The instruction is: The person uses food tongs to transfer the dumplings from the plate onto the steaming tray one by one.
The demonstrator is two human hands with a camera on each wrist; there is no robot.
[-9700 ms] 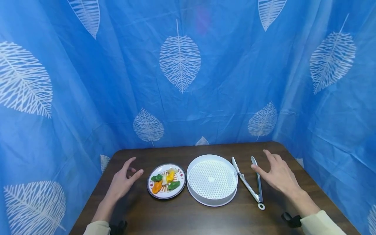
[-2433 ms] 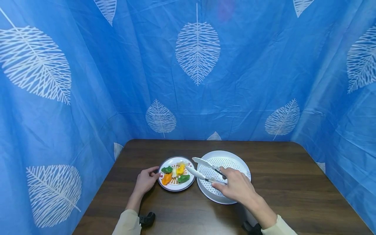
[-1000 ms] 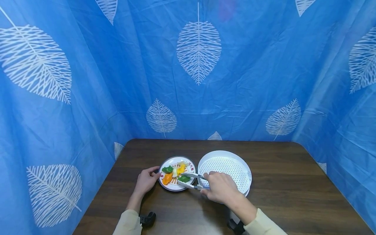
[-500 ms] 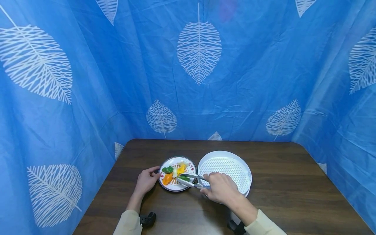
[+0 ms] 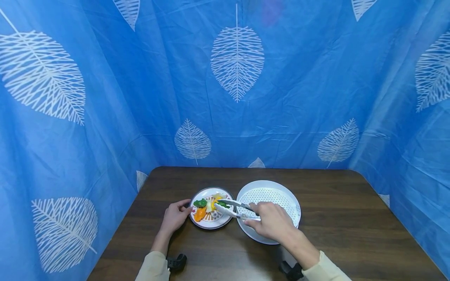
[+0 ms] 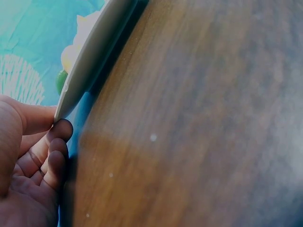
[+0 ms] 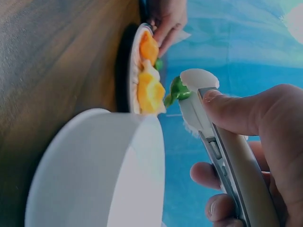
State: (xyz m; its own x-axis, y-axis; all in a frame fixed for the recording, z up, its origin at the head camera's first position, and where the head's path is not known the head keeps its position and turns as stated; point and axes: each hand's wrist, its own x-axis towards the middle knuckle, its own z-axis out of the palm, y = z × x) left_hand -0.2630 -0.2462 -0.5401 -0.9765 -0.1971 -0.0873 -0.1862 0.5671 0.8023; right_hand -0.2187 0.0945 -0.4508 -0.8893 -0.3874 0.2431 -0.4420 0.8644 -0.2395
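My left hand pinches the left rim of a white, dark-edged plate between thumb and fingers. My right hand grips metal tongs with white tips. Between those tips is a green dumpling, lifted off the plate in the right wrist view. Still on the plate lie an orange dumpling, a second green one, and whitish and yellow ones, partly hidden behind the tongs in the head view.
A round white steamer tray with a perforated base stands right of the plate, partly under my right hand. Both rest on a dark wooden table. Blue curtains with white leaf prints surround the table's back and sides.
My right hand took up the tongs from the table and reached over the plate. The tongs have closed on the front green dumpling and raised it. My left hand came to the plate's rim.
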